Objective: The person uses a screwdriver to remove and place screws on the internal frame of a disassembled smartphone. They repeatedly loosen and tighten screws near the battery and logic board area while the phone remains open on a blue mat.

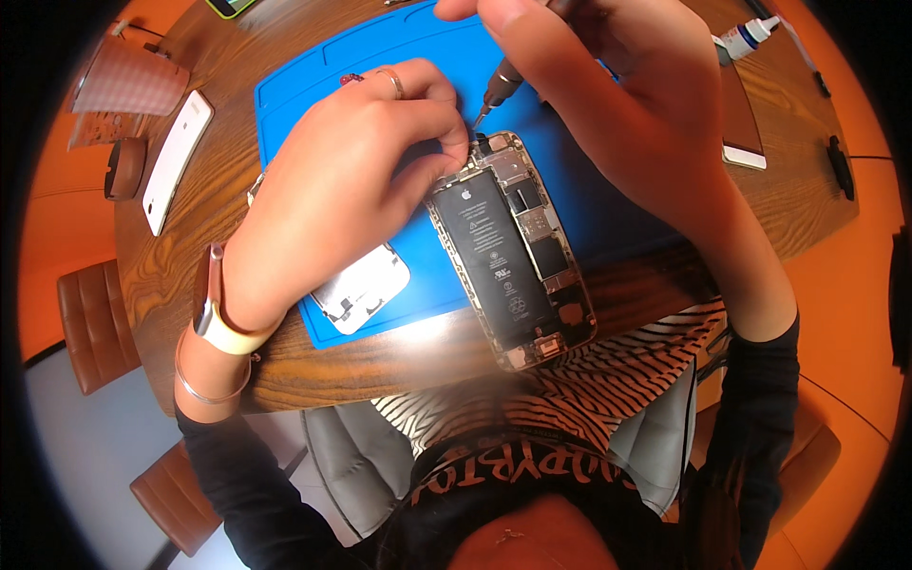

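My left hand (pixel 349 153) pinches the top left edge of an opened iPhone body (pixel 538 221) between thumb and fingers. The phone's black battery (pixel 491 249) and bare inner boards face up, and its lower end reaches past the blue mat. From the upper right, my right hand (pixel 634 107) grips a precision screwdriver (pixel 504 80), its tip pointing down just beyond the phone's top edge. Whether the tip touches anything is too small to tell. Under my left wrist lies a white phone display panel (pixel 367 288), partly hidden.
The blue silicone mat (pixel 342 57) covers part of a round wooden table (pixel 285 381). To the left are a white phone (pixel 178 164), a brown round dish (pixel 125 169) and a checked container (pixel 132 77). On the right, a small white bottle (pixel 744 39) lies near another phone (pixel 744 156).
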The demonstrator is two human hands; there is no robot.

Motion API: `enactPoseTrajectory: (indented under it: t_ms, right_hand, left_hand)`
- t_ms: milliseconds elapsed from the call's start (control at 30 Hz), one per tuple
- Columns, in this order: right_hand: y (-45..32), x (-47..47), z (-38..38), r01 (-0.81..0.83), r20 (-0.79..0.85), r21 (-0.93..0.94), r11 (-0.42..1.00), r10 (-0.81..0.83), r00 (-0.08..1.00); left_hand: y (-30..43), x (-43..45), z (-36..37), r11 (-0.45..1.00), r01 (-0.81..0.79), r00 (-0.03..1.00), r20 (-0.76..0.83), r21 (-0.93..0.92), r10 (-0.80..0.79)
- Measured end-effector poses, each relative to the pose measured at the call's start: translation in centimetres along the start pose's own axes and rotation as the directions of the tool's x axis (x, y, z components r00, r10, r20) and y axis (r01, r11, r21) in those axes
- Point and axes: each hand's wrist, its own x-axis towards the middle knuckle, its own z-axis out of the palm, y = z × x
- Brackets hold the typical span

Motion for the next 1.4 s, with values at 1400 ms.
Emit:
enactPoseTrajectory:
  t_ms: [1400]
  right_hand:
    - [-3.2,1.7,5.7,-0.294,0.009,0.004,0.956,0.294,0.956]
  left_hand:
    - [-4.8,-9.2,-2.0,0.911,0.001,0.925,-0.345,-0.413,-0.158]
